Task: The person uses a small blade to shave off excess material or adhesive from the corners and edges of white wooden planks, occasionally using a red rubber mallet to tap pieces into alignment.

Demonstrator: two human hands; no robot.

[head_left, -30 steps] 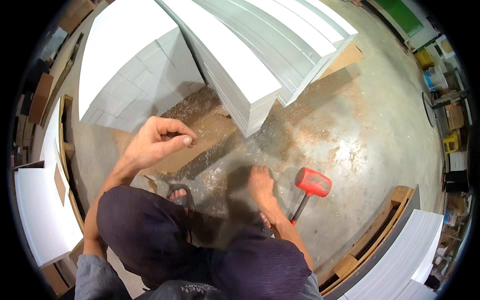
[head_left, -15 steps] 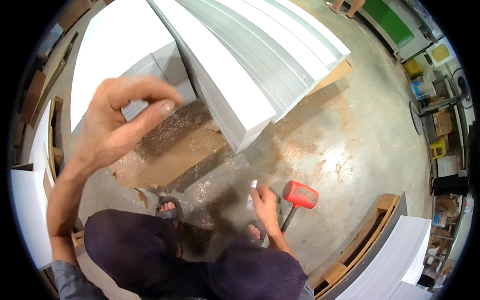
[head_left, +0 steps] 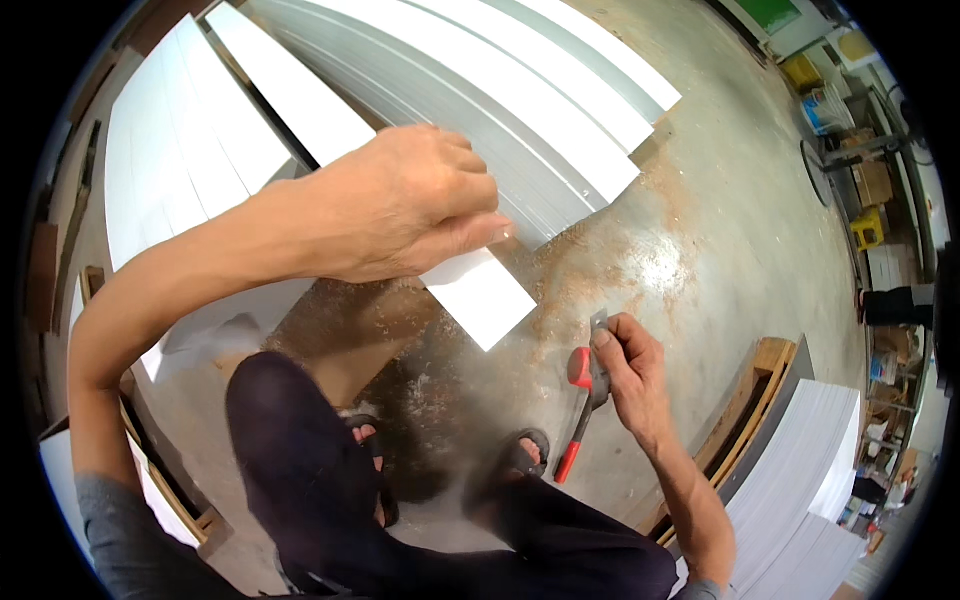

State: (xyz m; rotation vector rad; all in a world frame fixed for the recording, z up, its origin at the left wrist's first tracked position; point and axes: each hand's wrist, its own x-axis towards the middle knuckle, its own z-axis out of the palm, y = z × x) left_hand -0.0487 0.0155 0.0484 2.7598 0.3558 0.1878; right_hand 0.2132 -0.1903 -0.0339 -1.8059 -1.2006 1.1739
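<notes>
My left hand (head_left: 425, 205) is closed, with thumb and fingers pressed together, over the near end of a long white strip (head_left: 482, 302). Whatever may be inside its fingers is hidden. Behind it rises a stepped stack of long white and grey strips (head_left: 440, 90). In my right hand (head_left: 633, 375), low on the right, thumb and fingers pinch a small flat metal blade (head_left: 599, 321); its lower part is covered. A mallet (head_left: 579, 368) with a red head and red grip is down by the floor beside that hand, which partly hides the head.
More white boards (head_left: 180, 150) lie stacked on the left. Flattened cardboard (head_left: 350, 340) and pale debris cover the floor near my sandalled feet. On the right stand a wooden pallet (head_left: 745, 400) and stacked white sheets (head_left: 790, 470). Cluttered shelves with a yellow crate (head_left: 866, 229) line the right side.
My left hand has moved right, from beside the stack to over the white strip's end, its fingers closing. My right hand has moved right and up with the blade. My view has shifted.
</notes>
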